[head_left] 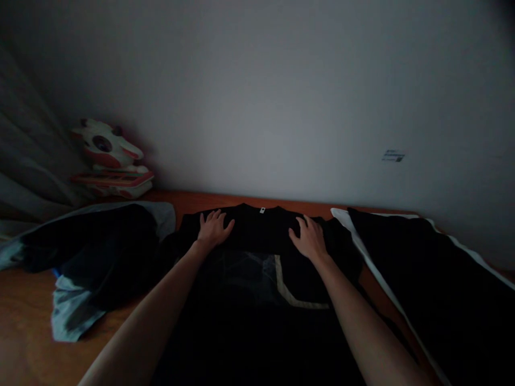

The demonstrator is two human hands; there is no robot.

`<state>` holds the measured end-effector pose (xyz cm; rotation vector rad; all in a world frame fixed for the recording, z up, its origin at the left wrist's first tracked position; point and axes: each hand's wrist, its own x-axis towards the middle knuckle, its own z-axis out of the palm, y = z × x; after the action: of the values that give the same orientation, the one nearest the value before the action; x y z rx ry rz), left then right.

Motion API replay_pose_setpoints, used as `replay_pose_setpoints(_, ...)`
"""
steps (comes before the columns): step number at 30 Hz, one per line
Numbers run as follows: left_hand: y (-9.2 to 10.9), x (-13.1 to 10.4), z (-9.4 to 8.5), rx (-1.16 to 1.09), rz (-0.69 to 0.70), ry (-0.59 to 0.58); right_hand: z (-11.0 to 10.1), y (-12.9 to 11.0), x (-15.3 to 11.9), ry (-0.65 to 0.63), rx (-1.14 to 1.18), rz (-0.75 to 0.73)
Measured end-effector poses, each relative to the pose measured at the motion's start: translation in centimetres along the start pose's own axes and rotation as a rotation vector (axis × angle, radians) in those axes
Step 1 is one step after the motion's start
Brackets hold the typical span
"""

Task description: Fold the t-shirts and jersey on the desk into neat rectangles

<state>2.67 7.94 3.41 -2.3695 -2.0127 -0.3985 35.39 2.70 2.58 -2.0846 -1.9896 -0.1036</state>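
Observation:
A black T-shirt [249, 284] is spread out in front of me, its collar toward the wall and a small white label [262, 210] at the neck. A dark grey print and a beige angular line cross its chest. On the left shoulder area lies my left hand [213, 228], fingers spread on the cloth. My right hand [309, 236] rests on the right shoulder area, its fingers apart and slightly bent. Neither hand has cloth visibly gripped. The lower part of the shirt fades into darkness between my forearms.
A heap of dark and grey clothes [116, 252] lies at the left on the wooden surface [24, 316]. Black and white clothing [426, 262] is laid out at the right. A cow-shaped toy keyboard [115, 161] stands by the curtain [32, 145]. Behind rises a grey wall [273, 96].

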Motion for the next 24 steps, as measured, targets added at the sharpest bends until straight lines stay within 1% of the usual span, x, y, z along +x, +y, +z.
replay_pose_setpoints(1, 0.2, -0.2, -0.3, 0.003, 0.053, 0.03, -0.3, -0.2, -0.2, 0.025, -0.019, -0.022)
replay_pose_setpoints(2, 0.6, -0.4, -0.6, 0.005, 0.111, 0.043, -0.8, -0.4, -0.5, 0.024, -0.034, -0.051)
replay_pose_setpoints(4, 1.4, -1.1, -1.4, 0.007, 0.2, 0.026, -1.7, -0.6, -1.1, -0.029, -0.053, -0.1)
replay_pose_setpoints(6, 2.3, -2.4, -2.0, -0.012, 0.227, 0.008, -2.7, -0.6, -2.1, -0.063, -0.057, -0.105)
replay_pose_setpoints(9, 3.4, -5.5, -2.3, -0.077, 0.257, -0.006, -3.7, 0.0, -4.2, -0.063, -0.061, -0.055)
replay_pose_setpoints(11, 3.5, -7.6, -2.1, -0.091, 0.259, -0.034, -3.7, 0.5, -6.0, -0.07, -0.073, 0.009)
replay_pose_setpoints(13, 3.2, -9.2, -1.8, -0.072, 0.249, -0.081, -3.2, 0.9, -7.8, -0.108, -0.063, 0.085)
replay_pose_setpoints(15, 2.7, -10.0, -1.7, -0.048, 0.243, -0.129, -2.4, 1.3, -9.1, -0.145, -0.024, 0.138)
replay_pose_setpoints(16, 2.5, -10.1, -1.6, -0.042, 0.241, -0.147, -2.0, 1.5, -9.5, -0.139, 0.004, 0.149)
replay_pose_setpoints(18, 2.3, -10.0, -1.7, -0.031, 0.222, -0.177, -1.5, 2.1, -9.7, -0.048, 0.077, 0.15)
replay_pose_setpoints(20, 2.8, -9.8, -1.9, -0.013, 0.186, -0.195, -1.4, 3.3, -9.5, 0.099, 0.178, 0.171)
replay_pose_setpoints(22, 3.8, -9.7, -2.0, 0.007, 0.177, -0.188, -1.6, 5.1, -9.0, 0.242, 0.268, 0.245)
replay_pose_setpoints(24, 5.5, -9.7, -1.9, -0.012, 0.234, -0.157, -1.8, 7.0, -8.6, 0.313, 0.301, 0.373)
